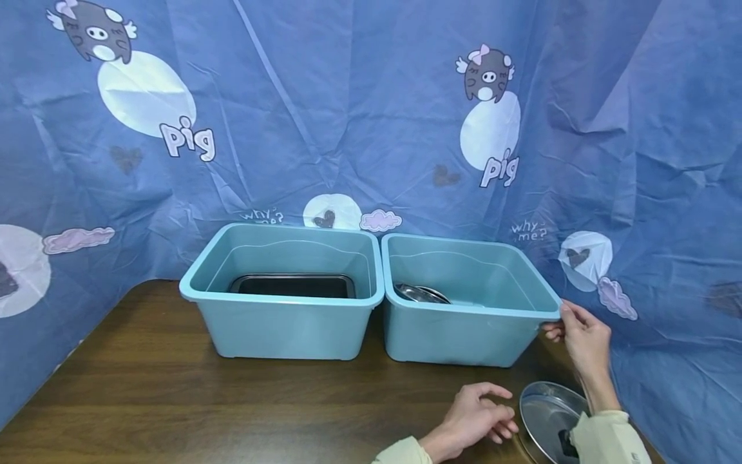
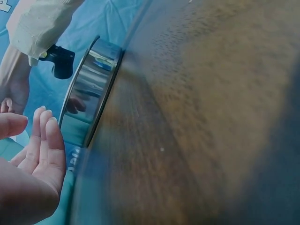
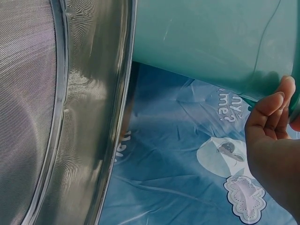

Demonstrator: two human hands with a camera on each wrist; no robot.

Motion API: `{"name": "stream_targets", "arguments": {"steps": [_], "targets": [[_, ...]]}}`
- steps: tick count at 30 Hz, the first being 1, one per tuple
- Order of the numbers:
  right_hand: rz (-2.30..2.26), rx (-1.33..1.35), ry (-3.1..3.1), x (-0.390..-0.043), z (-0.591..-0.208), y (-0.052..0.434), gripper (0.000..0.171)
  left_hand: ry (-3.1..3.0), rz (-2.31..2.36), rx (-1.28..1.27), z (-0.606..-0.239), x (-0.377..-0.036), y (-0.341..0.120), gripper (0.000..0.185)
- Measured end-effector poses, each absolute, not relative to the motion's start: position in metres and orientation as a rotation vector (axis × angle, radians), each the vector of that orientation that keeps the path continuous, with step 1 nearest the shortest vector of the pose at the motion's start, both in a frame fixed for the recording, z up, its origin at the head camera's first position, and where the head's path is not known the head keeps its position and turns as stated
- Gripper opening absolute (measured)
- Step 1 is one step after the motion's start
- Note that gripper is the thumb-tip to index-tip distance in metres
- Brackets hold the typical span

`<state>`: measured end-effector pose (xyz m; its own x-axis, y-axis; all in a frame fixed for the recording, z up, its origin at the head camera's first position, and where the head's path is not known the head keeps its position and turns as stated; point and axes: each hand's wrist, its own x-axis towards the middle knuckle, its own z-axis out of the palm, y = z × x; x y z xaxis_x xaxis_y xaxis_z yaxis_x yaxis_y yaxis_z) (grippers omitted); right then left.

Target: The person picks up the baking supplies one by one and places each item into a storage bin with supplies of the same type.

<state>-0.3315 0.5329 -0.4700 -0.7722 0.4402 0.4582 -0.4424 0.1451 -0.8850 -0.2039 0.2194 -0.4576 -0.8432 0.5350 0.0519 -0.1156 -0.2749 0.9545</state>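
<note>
Right hand: my right hand [image 1: 582, 338] grips the near right corner of the right bin [image 1: 464, 299], thumb on top of the rim and fingers curled below it. The right wrist view shows the fingertips [image 3: 272, 101] against the bin wall.

Left hand: my left hand [image 1: 478, 419] is over the table [image 1: 174, 399], fingers relaxed and a little apart, holding nothing. In the left wrist view the fingers [image 2: 47, 140] are almost straight.

Right bin: it stands on the table, touching the left bin [image 1: 284, 290] side by side. A shiny metal dish [image 1: 420, 293] lies inside it, at the left part of the bottom.

Steel lid: the steel lid [image 1: 547, 419] lies flat on the table in front of the right bin, just beside my left hand on its right side and under my right forearm. A black knob [image 1: 565, 443] is on it.

Left bin: 1 dark tray [image 1: 292, 285] lies on its bottom.

Background: blue curtain [image 1: 359, 116] with a pig print hangs behind the 2 bins.
</note>
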Motion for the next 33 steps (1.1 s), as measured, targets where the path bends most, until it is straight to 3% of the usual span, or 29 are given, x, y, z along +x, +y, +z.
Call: {"name": "stream_targets", "arguments": {"steps": [6, 10, 15, 18, 24, 33], "targets": [[1.673, -0.025, -1.766, -0.339, -0.479, 0.54, 0.036, 1.585, 2.17, 0.522, -0.461, -0.204, 0.223, 0.026], [1.717, 0.015, -1.77, -0.306, -0.436, 0.497, 0.029, 1.593, 2.155, 0.516, -0.461, -0.203, 0.225, 0.025], [1.743, -0.206, -1.794, -0.257, -0.369, 0.424, 0.016, 1.59, 2.145, 0.512, -0.462, -0.202, 0.228, 0.026], [1.745, -0.183, -1.79, -0.258, -0.373, 0.428, 0.016, 1.591, 2.138, 0.511, -0.462, -0.202, 0.229, 0.027], [1.755, 0.05, -1.726, -0.292, -0.423, 0.478, 0.024, 1.606, 2.136, 0.527, -0.466, -0.203, 0.232, 0.03], [1.762, -0.138, -1.765, -0.259, -0.376, 0.431, 0.012, 1.663, 2.11, 0.536, -0.469, -0.203, 0.237, 0.031]]}}
